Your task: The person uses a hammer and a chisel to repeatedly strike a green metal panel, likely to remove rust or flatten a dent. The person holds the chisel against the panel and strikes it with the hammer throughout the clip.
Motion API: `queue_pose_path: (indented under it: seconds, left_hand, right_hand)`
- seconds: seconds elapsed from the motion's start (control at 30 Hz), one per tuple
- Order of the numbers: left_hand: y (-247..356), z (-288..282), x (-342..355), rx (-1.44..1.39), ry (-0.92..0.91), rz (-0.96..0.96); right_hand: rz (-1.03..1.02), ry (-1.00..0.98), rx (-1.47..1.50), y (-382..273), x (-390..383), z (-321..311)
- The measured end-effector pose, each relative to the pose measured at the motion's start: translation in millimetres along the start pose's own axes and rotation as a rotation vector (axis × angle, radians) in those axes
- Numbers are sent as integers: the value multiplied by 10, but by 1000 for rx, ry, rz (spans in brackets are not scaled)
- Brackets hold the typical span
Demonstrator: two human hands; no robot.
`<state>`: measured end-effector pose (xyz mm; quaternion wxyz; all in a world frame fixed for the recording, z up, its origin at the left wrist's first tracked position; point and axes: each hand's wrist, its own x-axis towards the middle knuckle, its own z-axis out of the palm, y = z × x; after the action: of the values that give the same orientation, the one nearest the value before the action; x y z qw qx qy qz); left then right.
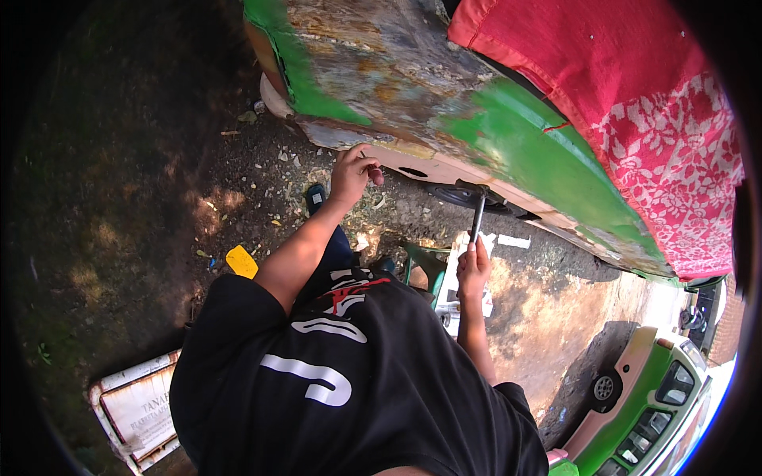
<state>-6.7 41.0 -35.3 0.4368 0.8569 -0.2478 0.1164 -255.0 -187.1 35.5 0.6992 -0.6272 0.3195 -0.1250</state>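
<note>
My left hand [349,176] is closed beside the lower edge of the vehicle body panel [381,71]. A short tool with a rounded reddish-brown end [376,175] juts from its fingers; what the rest of the tool is cannot be made out. My right hand [474,270] grips a hammer [478,218] by its lower handle, the metal shaft pointing up toward the pale pink sill [401,165]. The panel is green, with large patches scraped to bare, rusty metal. A dark wheel [468,197] shows partly beneath the sill, behind the hammer's head.
A red cloth with white flowers [667,151] drapes over the vehicle. Below me are a green stool [429,270], partly hidden, and white paper [514,241]. A yellow piece [241,261] lies on the debris-strewn ground. A rusty-framed sign [143,412] lies left; a green-and-white van [635,397] stands right.
</note>
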Motion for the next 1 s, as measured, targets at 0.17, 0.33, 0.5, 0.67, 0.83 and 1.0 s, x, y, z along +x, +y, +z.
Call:
queue_pose_path:
  seconds: [0.17, 0.33, 0.5, 0.67, 0.83, 1.0]
  left_hand:
    - [-99, -101, -23, -370, 58, -91]
    - [-339, -20, -115, -702, 207, -231]
    - [-486, 1, -125, -906, 254, -256]
    - [-507, -41, -100, -1046, 213, -364]
    - [-466, -134, -83, -1118, 179, -430]
    - [-471, -220, -75, -1207, 152, -510]
  right_hand:
    - [1, -34, 70, -76, 41, 9]
    - [13, -98, 63, -170, 39, 5]
    - [-2, -140, 43, -163, -22, -67]
    - [46, -130, 5, -219, -144, -158]
    - [22, -133, -25, -260, -190, -224]
    - [35, -91, -50, -322, -220, -88]
